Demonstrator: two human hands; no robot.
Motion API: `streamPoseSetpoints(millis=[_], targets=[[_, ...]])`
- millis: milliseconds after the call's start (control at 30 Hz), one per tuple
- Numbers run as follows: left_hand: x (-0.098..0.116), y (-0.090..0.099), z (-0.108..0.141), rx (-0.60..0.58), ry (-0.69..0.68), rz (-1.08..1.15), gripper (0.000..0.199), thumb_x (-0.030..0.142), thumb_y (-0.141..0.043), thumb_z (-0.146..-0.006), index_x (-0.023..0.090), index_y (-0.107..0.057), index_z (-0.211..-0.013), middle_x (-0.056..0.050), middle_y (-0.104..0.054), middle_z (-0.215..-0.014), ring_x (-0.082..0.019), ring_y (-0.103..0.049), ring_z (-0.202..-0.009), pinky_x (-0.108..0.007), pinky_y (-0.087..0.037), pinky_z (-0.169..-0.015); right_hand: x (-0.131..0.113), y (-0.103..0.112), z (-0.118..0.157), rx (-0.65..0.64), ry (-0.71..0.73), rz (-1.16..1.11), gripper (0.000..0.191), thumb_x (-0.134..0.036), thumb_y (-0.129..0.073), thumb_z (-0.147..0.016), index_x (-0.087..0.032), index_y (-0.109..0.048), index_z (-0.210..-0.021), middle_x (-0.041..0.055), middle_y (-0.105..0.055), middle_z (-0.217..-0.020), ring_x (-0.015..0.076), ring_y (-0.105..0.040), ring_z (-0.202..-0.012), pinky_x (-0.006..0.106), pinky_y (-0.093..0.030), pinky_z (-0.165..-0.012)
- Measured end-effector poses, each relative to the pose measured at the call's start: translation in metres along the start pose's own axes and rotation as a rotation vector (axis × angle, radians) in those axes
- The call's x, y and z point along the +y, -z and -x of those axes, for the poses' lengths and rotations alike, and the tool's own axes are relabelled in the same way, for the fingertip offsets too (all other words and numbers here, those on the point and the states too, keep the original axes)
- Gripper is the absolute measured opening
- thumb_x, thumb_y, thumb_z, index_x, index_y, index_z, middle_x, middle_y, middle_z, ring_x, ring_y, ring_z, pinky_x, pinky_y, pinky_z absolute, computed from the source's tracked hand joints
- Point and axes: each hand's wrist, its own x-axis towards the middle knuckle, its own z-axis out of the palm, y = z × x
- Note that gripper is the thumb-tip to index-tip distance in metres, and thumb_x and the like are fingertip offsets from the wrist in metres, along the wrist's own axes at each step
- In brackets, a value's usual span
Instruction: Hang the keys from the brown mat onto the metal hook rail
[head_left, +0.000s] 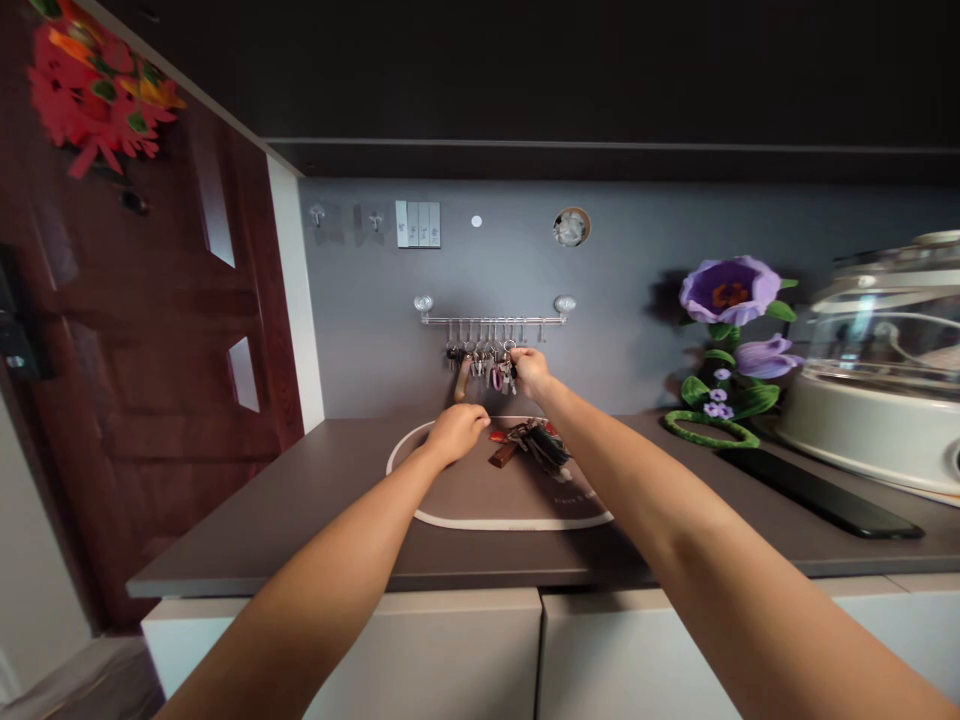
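My right hand (531, 370) reaches up to the wall rack, its fingers closed at a bunch of keys (511, 372) by the right end of the hanging row. A metal hook rack (495, 320) holds several key rings side by side, one with a long tan strap (463, 380). Lower and to the left, my left hand (459, 432) hovers over or rests on the mat with curled fingers; anything inside them is hidden. Between my forearms, a pile of keys (541, 445) with a black fob and a brown tag lies on the oval brown mat (465, 505).
On the right stand purple flowers (731, 290), a black phone (821, 492) and a white appliance with a clear dome (885, 410). A dark shelf (600, 150) overhangs the counter (300, 510). Light switches (418, 224) sit above the rack; a brown door (150, 350) is left.
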Motion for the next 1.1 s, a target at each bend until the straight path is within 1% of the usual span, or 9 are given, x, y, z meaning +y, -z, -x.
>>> streamPoseSetpoints(millis=[133, 233, 333, 433, 567, 733, 867, 1000, 1100], targets=[[0.000, 0.000, 0.000, -0.007, -0.017, 0.012, 0.025, 0.028, -0.042, -0.082, 0.018, -0.065, -0.083, -0.004, -0.066, -0.081, -0.015, -0.058, -0.076, -0.024, -0.039, -0.070, 0.000, 0.001, 0.001, 0.018, 0.014, 0.026, 0.008, -0.011, -0.047, -0.066, -0.017, -0.046, -0.060, -0.0073, -0.042, -0.043, 0.0055, -0.038, -0.039, 0.016, -0.031, -0.039], [0.000, -0.001, 0.000, -0.001, -0.038, 0.022, 0.025, 0.028, -0.041, -0.082, 0.018, -0.065, -0.085, -0.004, -0.066, -0.081, -0.016, -0.058, -0.076, -0.024, -0.039, -0.070, 0.001, 0.005, 0.002, 0.027, 0.015, 0.059, 0.006, -0.012, -0.048, -0.066, -0.017, -0.047, -0.067, -0.0077, -0.044, -0.049, 0.0051, -0.040, -0.043, 0.015, -0.032, -0.042], [0.001, -0.001, 0.000, 0.003, -0.049, 0.026, 0.026, 0.028, -0.042, -0.082, 0.017, -0.065, -0.084, -0.005, -0.066, -0.081, -0.016, -0.058, -0.076, -0.024, -0.040, -0.070, 0.000, 0.009, 0.004, 0.016, 0.012, 0.064, 0.010, -0.015, -0.049, -0.068, -0.018, -0.047, -0.078, -0.0070, -0.049, -0.057, 0.0054, -0.044, -0.049, 0.014, -0.034, -0.046], [0.002, 0.000, 0.000, -0.002, -0.060, 0.040, 0.025, 0.028, -0.042, -0.081, 0.017, -0.065, -0.084, -0.005, -0.066, -0.082, -0.016, -0.058, -0.077, -0.024, -0.040, -0.071, -0.002, 0.013, 0.008, 0.028, 0.021, 0.069, 0.015, -0.016, -0.051, -0.068, -0.018, -0.048, -0.083, -0.0054, -0.052, -0.065, 0.0057, -0.047, -0.057, 0.015, -0.037, -0.052], [0.003, 0.001, 0.001, -0.006, -0.057, 0.084, 0.025, 0.028, -0.043, -0.080, 0.017, -0.065, -0.086, -0.004, -0.066, -0.084, -0.015, -0.058, -0.078, -0.024, -0.040, -0.071, -0.010, 0.019, 0.020, 0.050, 0.032, 0.090, 0.017, -0.015, -0.053, -0.067, -0.018, -0.050, -0.084, -0.0036, -0.055, -0.072, 0.0061, -0.048, -0.062, 0.017, -0.039, -0.058], [0.007, 0.001, 0.003, -0.039, -0.020, 0.182, 0.026, 0.032, -0.046, -0.078, 0.017, -0.064, -0.090, -0.004, -0.066, -0.086, -0.014, -0.058, -0.077, -0.023, -0.042, -0.070, -0.019, 0.032, 0.047, 0.008, 0.049, 0.099, 0.019, -0.016, -0.054, -0.068, -0.018, -0.052, -0.087, -0.0014, -0.059, -0.078, 0.0071, -0.052, -0.066, 0.020, -0.040, -0.063], [0.011, 0.000, 0.007, -0.123, -0.011, 0.249, 0.032, 0.038, -0.049, -0.075, 0.016, -0.063, -0.092, -0.004, -0.066, -0.084, -0.014, -0.058, -0.072, -0.023, -0.041, -0.066, -0.010, 0.049, 0.069, -0.009, 0.111, 0.150, 0.019, -0.016, -0.054, -0.068, -0.017, -0.053, -0.087, -0.0003, -0.061, -0.077, 0.0089, -0.054, -0.071, 0.022, -0.040, -0.068], [0.015, 0.001, 0.011, -0.233, -0.080, 0.244, 0.039, 0.048, -0.045, -0.074, 0.015, -0.064, -0.080, -0.004, -0.066, -0.078, -0.013, -0.056, -0.067, -0.022, -0.039, -0.062, 0.009, 0.070, 0.085, -0.049, 0.163, 0.253, 0.020, -0.016, -0.053, -0.068, -0.017, -0.055, -0.088, -0.0002, -0.062, -0.075, 0.0105, -0.056, -0.074, 0.024, -0.040, -0.071], [0.019, 0.001, 0.014, -0.253, -0.088, 0.202, 0.043, 0.054, -0.044, -0.073, 0.015, -0.064, -0.074, -0.003, -0.065, -0.077, -0.013, -0.055, -0.066, -0.023, -0.037, -0.060, 0.018, 0.079, 0.091, -0.109, 0.217, 0.351, 0.020, -0.016, -0.055, -0.067, -0.018, -0.058, -0.087, -0.0006, -0.062, -0.075, 0.0110, -0.055, -0.072, 0.025, -0.041, -0.072]])
